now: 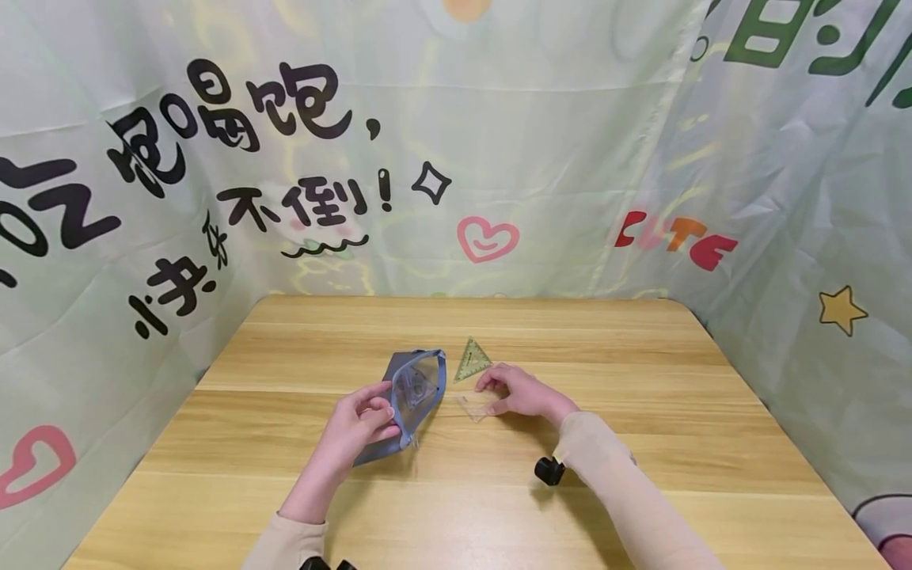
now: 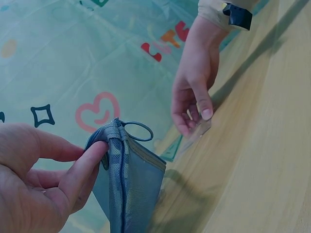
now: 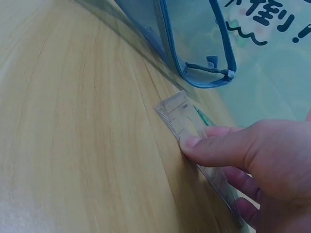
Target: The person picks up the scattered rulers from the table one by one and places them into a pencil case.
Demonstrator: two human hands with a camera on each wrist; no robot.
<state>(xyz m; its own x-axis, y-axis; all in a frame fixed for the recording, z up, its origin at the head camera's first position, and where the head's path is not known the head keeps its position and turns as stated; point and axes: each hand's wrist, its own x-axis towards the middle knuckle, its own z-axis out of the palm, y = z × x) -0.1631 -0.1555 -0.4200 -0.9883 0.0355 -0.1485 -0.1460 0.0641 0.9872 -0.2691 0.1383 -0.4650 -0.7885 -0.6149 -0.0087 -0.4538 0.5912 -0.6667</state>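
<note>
My left hand (image 1: 365, 419) pinches the near rim of a blue zippered pouch (image 1: 443, 372), whose mouth gapes toward the right. In the left wrist view, thumb and finger nip the pouch's fabric (image 2: 141, 179) beside a ring-shaped zipper pull (image 2: 138, 131). Something pale shows inside the pouch, too unclear to name. My right hand (image 1: 523, 392) holds a clear plastic ruler (image 1: 472, 406) between thumb and fingers, just right of the pouch. Printed scale marks run along the ruler's edge (image 3: 167, 116) in the right wrist view. Behind it a green triangular set square (image 1: 473, 360) lies on the table.
The wooden table (image 1: 641, 356) stretches around both hands. Printed fabric curtains (image 1: 556, 142) stand along its back and sides. A small black wrist camera (image 1: 549, 471) hangs below my right sleeve.
</note>
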